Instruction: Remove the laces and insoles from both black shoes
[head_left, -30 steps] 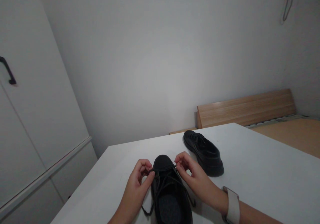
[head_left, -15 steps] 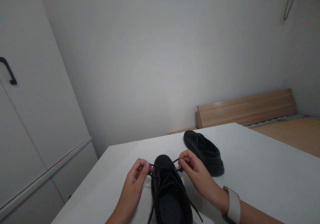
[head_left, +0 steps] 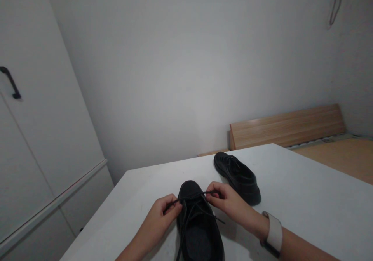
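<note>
A black lace-up shoe [head_left: 201,237] lies on the white table with its toe pointing away from me. At its left side my left hand [head_left: 167,210] is closed, pinching a black shoelace [head_left: 190,197] between thumb and fingers. My right hand [head_left: 220,197], a pale band on its wrist, pinches the lace on the other side of the shoe. The lace runs across the shoe near the toe, between both hands. Loose lace ends hang over the shoe's opening. Just behind my right hand sits a second black shoe [head_left: 239,177], laced, its toe pointing away to the left.
The white table [head_left: 291,199] stretches under both shoes, its far edge near a pale wall. A white cabinet [head_left: 58,136] with black handles stands at the left. On the right are a wooden headboard [head_left: 288,125] and a tan bed surface [head_left: 338,154].
My left hand has moved slightly down and toward me, and my right hand a little lower. The loose lace end on the shoe's right side has shifted up and shows shorter.
</note>
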A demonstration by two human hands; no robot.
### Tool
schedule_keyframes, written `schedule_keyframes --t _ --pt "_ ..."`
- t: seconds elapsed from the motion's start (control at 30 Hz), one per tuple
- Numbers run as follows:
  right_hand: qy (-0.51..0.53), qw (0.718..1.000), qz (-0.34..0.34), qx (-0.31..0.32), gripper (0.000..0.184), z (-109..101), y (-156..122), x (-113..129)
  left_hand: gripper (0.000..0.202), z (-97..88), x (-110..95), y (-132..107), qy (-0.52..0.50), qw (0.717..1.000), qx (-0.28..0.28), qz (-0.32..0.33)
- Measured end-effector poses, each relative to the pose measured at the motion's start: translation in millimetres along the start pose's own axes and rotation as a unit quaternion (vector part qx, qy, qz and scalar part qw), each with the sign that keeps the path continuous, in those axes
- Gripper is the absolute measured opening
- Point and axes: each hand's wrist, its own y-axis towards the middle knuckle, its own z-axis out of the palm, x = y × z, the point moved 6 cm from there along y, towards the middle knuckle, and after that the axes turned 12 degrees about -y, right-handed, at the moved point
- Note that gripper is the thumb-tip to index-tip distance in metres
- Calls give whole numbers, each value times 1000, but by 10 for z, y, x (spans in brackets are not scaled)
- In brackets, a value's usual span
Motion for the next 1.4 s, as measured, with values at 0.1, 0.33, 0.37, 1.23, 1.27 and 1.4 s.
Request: schedule_keyframes --t 0.1,0.33,0.37,1.23,1.27,1.4 --pt "-18 998 -15 -63 22 -74 -5 29 44 -41 -47 1 -21 999 -28 10" --pt "208 967 21 -148 45 -145 -11 18 44 -69 -207 -60 -122 990 -49 57" --pt "237 960 22 -147 45 -142 -14 28 44 -63 -206 -65 -142 987 -45 58" --pt "40 992 -36 -112 36 -203 -34 152 52 -154 -168 -56 -56 987 -104 105" --pt "29 995 -24 -94 35 -152 -16 102 44 -138 -111 -32 -47 991 -97 82" --pt "-3 999 -15 -32 34 19 -2 -5 33 -63 48 16 -14 997 -60 52"
